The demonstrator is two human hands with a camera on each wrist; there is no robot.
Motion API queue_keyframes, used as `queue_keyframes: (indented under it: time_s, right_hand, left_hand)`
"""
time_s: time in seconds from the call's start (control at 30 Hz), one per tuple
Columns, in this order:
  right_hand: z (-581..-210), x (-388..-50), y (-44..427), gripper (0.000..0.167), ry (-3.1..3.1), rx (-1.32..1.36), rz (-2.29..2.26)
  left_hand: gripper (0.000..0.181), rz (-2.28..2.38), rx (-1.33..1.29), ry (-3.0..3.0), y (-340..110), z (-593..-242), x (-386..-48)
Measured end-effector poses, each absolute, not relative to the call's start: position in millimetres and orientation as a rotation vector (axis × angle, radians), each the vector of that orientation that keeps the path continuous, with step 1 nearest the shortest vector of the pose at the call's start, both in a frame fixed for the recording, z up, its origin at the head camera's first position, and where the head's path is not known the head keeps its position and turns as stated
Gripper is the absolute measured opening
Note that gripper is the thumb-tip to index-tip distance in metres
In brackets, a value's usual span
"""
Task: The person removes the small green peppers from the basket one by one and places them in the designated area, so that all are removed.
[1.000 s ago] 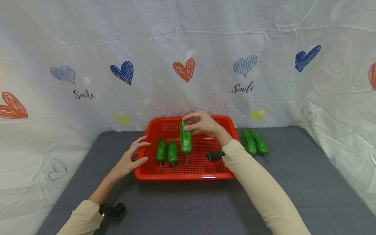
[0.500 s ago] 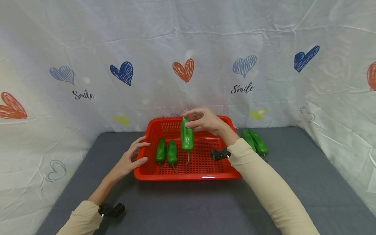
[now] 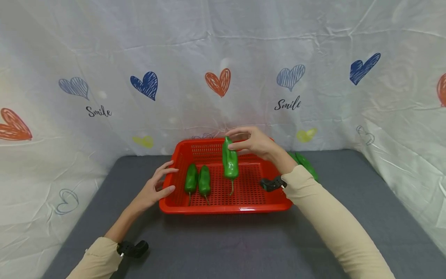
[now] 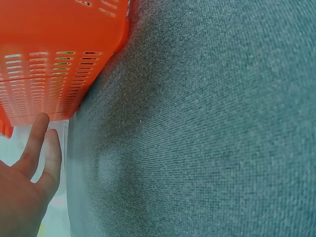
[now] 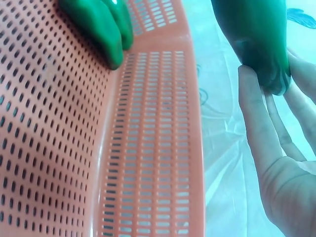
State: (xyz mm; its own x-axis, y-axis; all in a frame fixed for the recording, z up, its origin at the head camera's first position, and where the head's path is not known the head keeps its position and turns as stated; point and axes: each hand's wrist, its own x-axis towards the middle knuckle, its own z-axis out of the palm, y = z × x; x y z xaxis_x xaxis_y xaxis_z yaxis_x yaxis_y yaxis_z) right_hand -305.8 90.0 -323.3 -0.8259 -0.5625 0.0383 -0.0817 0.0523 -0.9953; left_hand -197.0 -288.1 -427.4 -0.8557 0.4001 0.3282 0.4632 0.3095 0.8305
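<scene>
My right hand (image 3: pixel 257 142) pinches a green pepper (image 3: pixel 230 166) by its pointed end, its stem hanging down over the red plastic basket (image 3: pixel 226 209). In the right wrist view the thumb and fingers hold the tip of this green pepper (image 5: pixel 259 39) beside the basket wall. On the basket floor, to the left, lie two green peppers, one (image 3: pixel 191 179) next to the other (image 3: pixel 204 181). My left hand (image 3: pixel 153 190) is at the left rim, fingers fairly straight. From the left wrist, two extended fingers of the left hand (image 4: pixel 22 190) show near the slotted wall.
More green peppers (image 3: pixel 307 166) lie on the grey cloth (image 3: pixel 223 248) right of the basket, partly hidden by my right forearm. Behind everything hangs a white curtain (image 3: pixel 244 50) printed with hearts. Each wrist wears a black device (image 3: pixel 273 183).
My right hand has moved right and slightly up with the pepper, and the forearm now covers more of the peppers on the cloth. The left hand stays in place.
</scene>
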Motion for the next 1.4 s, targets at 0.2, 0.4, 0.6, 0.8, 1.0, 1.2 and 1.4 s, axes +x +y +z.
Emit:
queue_keyframes:
  time_s: [0.2,0.4,0.6,0.8,1.0,1.2,1.4]
  right_hand:
    - [-322.9,-301.9,104.8,0.044,1.999,-0.643,-1.843]
    - [-323.0,-298.0,120.7,0.045,1.993,-0.624,-1.859]
    - [-324.8,-295.5,138.2,0.045,2.012,-0.611,-1.857]
    - [-327.2,-293.0,155.4,0.045,2.047,-0.588,-1.856]
    - [-327.1,-292.0,174.2,0.05,2.065,-0.54,-1.861]
    - [-325.4,-289.6,192.8,0.052,2.09,-0.499,-1.864]
    - [-325.8,-287.1,210.5,0.047,2.102,-0.461,-1.9]
  left_hand:
    - [0.05,-1.586,-0.83,-2.492,-287.8,-426.8,-198.2]
    - [0.05,-1.578,-0.818,-2.505,-287.1,-426.1,-197.6]
    - [0.051,-1.572,-0.813,-2.507,-287.0,-426.0,-196.8]
    - [0.051,-1.576,-0.818,-2.502,-287.4,-427.1,-197.0]
    - [0.051,-1.591,-0.82,-2.502,-288.6,-428.6,-197.8]
    - [0.051,-1.595,-0.811,-2.505,-289.5,-429.3,-197.1]
    - [0.051,-1.574,-0.822,-2.501,-289.3,-429.1,-197.6]
